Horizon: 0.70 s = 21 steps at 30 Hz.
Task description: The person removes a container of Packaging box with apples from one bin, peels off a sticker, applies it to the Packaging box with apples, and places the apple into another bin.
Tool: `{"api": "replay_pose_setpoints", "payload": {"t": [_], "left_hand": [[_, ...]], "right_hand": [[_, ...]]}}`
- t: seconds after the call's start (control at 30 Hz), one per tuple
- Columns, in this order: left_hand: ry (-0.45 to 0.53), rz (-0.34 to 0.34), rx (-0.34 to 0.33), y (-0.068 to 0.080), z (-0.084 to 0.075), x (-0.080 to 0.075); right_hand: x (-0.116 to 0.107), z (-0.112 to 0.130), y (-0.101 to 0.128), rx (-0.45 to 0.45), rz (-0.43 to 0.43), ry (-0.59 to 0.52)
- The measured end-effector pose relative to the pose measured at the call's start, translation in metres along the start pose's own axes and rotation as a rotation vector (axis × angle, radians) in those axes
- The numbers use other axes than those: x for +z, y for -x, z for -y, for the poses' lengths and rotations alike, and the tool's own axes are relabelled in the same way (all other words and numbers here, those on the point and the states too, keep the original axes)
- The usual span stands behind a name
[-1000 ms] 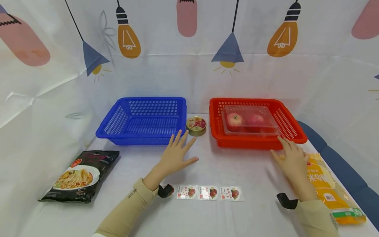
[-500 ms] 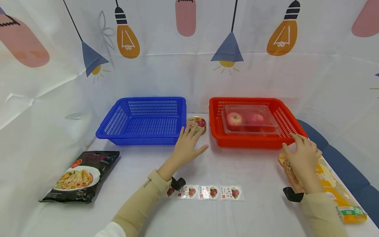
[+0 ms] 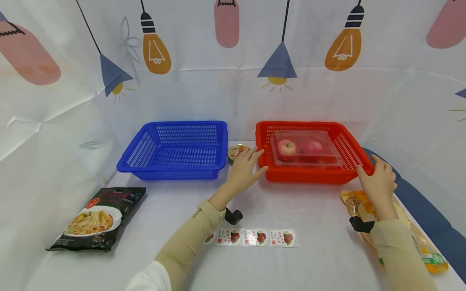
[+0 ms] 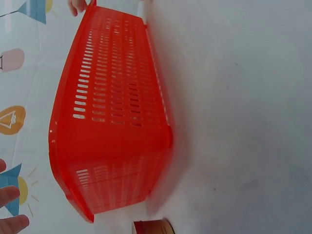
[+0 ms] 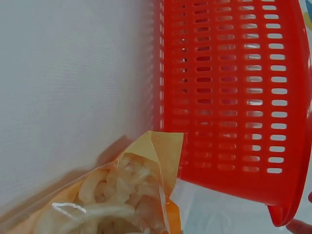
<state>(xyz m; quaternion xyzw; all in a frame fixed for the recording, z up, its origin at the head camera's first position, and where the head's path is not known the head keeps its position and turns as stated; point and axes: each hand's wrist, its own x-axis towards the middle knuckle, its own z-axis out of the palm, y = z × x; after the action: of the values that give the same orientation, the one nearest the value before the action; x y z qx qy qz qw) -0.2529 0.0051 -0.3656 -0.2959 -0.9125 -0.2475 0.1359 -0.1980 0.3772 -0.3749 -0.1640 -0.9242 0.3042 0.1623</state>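
Note:
The red plastic basket [image 3: 298, 175] stands at the back right and holds a clear lidded box [image 3: 306, 161] with apples [image 3: 287, 148] inside. My left hand [image 3: 243, 171] is by the basket's left front corner, fingers extended, partly covering a round tin [image 3: 234, 151]. In the left wrist view its fingertips [image 4: 9, 196] show beside the rim. At the opposite front corner is my right hand [image 3: 378, 184], thumb and index finger spread around the rim. Its fingertips [image 5: 300, 226] are right at that corner in the right wrist view. Below this hand lies an orange, partly clear food bag [image 3: 354, 202].
A blue basket [image 3: 174, 173] stands at the back left. The black noodle bag [image 3: 96, 220] lies at the left of the white table. Apple-printed stickers [image 3: 256, 237] form a row near the front. Beyond the table's right edge is a dark blue surface [image 3: 426, 210].
My left hand has moved right, from near the blue basket past the tin to the red basket. My right hand has shifted right to the red basket's corner. The orange bag's near end shows more.

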Motion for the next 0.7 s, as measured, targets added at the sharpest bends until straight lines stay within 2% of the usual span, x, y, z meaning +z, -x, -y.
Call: {"api": "replay_pose_setpoints", "payload": {"t": [0.13,0.4,0.53,0.7], "left_hand": [[0.069,0.02,-0.025,-0.009,-0.005,0.006],[0.106,0.011,-0.027,-0.023,-0.011,0.016],[0.11,0.023,-0.039,-0.033,-0.014,0.016],[0.065,0.046,-0.021,-0.049,-0.016,0.016]], "right_hand": [[0.002,-0.001,-0.006,0.069,0.006,-0.073],[0.006,-0.002,-0.011,0.138,0.033,-0.194],[0.007,-0.002,-0.011,0.148,0.053,-0.253],[0.008,-0.004,-0.01,0.184,0.082,-0.327]]}}
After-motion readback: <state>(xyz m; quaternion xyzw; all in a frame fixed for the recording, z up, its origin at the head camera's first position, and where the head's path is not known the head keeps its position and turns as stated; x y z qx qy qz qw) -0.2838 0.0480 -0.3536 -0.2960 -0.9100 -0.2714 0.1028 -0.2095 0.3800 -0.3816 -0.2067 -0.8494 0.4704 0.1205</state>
